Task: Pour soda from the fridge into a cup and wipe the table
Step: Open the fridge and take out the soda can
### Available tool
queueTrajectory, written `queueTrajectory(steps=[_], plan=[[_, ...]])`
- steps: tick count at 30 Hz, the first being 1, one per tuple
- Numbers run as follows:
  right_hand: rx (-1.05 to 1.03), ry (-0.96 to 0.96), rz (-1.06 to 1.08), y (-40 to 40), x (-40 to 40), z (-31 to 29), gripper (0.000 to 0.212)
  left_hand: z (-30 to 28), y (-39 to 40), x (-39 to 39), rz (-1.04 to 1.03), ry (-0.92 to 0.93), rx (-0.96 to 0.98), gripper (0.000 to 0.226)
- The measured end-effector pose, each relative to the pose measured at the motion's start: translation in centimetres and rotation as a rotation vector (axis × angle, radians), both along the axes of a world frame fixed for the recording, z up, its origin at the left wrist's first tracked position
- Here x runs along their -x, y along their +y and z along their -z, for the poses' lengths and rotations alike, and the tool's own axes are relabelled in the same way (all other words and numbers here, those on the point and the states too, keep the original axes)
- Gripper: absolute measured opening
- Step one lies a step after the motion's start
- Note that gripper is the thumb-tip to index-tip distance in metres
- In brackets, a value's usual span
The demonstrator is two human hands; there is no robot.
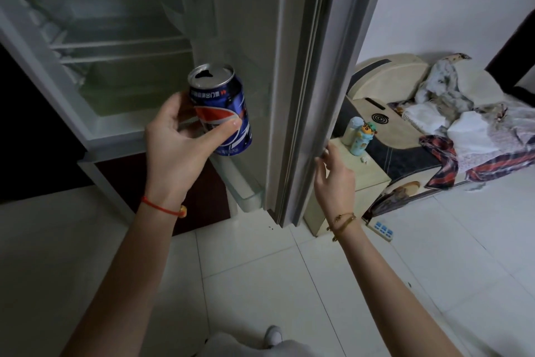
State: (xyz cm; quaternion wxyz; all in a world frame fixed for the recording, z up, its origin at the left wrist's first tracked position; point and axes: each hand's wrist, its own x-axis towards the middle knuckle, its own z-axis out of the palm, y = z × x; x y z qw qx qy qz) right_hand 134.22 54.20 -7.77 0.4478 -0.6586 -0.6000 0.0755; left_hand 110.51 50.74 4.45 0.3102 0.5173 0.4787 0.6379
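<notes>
My left hand grips a blue soda can with a red, white and blue logo. The can is tilted slightly, its top has an open mouth, and it is held in front of the open fridge. The fridge shelves look bare. The fridge door stands open, seen edge-on in the middle of the view. My right hand is at the door's outer edge, fingers touching it. No cup or table is in view.
A small cream bedside cabinet stands right of the door with two small bottles on it. Behind it is a bed piled with clothes. A white power strip lies on the pale tiled floor.
</notes>
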Motion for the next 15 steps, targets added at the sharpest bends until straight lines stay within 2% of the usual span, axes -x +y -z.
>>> queueTrajectory(steps=[10,15], plan=[[-0.061,-0.059,-0.011,-5.0,10.1,1.3,0.042,2.4,-5.4,9.8,-0.029,0.018,0.089,0.067],[-0.166,-0.075,-0.074,-6.9,16.0,0.9,0.048,3.4,-7.9,15.1,-0.029,0.028,0.124,0.071]])
